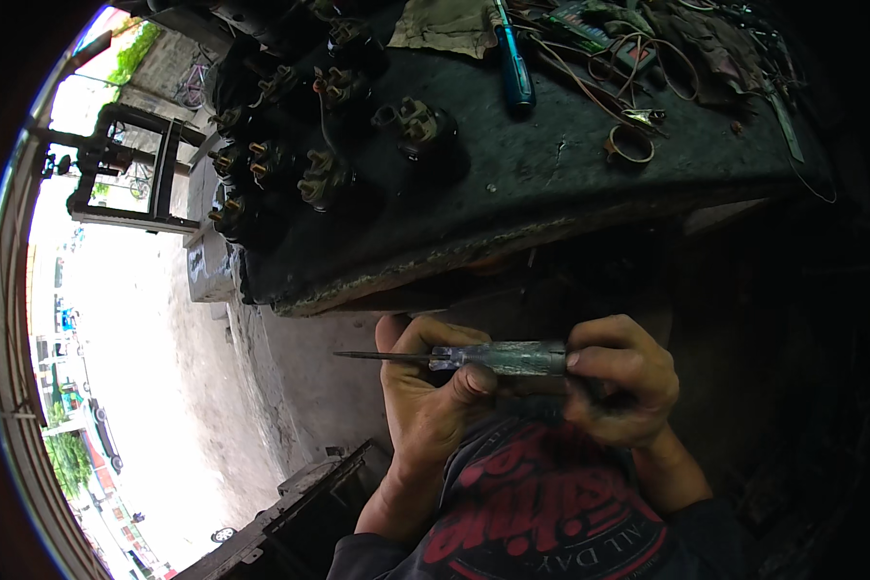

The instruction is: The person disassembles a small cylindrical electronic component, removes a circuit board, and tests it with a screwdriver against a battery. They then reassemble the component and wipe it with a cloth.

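Observation:
A screwdriver-like probe (527, 359) with a clear, worn handle and a thin dark metal shaft lies level in front of my shirt, its tip pointing left. My left hand (423, 401) is closed round the shaft end of the handle, the thumb pressed along its near side. At the other end, the fingers of my right hand (626, 377) pinch the butt of the handle. Inside the clear handle the details are too small to make out. Both hands are below the near edge of the dark bench (551, 188), apart from it.
Several black round parts with copper-coloured terminals (321, 179) stand on the bench's left side. A blue-handled screwdriver (515, 77), brown cardboard (445, 27), tangled wires (638, 63), a metal ring (630, 145) and a thin blade (783, 124) lie farther right. A metal frame (130, 217) stands at left.

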{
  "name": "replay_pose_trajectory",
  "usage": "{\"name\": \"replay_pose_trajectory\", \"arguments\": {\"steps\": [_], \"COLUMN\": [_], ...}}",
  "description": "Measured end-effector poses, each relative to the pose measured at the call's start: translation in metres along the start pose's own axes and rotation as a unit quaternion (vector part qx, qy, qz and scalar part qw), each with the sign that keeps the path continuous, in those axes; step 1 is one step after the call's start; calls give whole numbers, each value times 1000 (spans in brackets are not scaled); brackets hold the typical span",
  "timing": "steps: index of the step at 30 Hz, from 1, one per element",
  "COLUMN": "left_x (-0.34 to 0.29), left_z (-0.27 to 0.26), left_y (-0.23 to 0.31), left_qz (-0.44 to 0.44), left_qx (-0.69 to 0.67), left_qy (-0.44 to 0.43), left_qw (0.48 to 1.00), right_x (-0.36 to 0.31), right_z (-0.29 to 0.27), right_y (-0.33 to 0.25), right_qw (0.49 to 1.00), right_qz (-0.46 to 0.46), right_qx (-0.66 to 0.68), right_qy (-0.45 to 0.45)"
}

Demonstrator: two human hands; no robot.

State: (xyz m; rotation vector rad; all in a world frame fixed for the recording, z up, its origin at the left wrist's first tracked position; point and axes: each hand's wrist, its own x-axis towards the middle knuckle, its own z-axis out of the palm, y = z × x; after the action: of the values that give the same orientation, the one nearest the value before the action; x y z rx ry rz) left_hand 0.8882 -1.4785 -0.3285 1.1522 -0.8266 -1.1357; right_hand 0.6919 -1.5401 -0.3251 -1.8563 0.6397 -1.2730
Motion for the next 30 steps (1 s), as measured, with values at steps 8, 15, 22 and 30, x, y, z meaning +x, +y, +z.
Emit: {"name": "replay_pose_trajectory", "arguments": {"steps": [8, 15, 22, 30], "left_x": [-1, 2, 3, 1], "left_z": [8, 12, 8, 7], "left_y": [11, 13, 17, 16], "left_qz": [-47, 2, -12, -87], "left_qx": [-45, -41, -14, -38], "left_qy": [5, -29, -50, -29], "left_qw": [998, 999, 999, 995], "right_x": [-8, -8, -5, -18], "right_z": [-2, -12, -17, -8], "right_y": [-2, -1, -2, 3], "right_qw": [956, 857, 787, 980], "right_qz": [230, 409, 468, 117], "right_qx": [174, 313, 400, 157], "right_qy": [51, 13, -29, 28]}}
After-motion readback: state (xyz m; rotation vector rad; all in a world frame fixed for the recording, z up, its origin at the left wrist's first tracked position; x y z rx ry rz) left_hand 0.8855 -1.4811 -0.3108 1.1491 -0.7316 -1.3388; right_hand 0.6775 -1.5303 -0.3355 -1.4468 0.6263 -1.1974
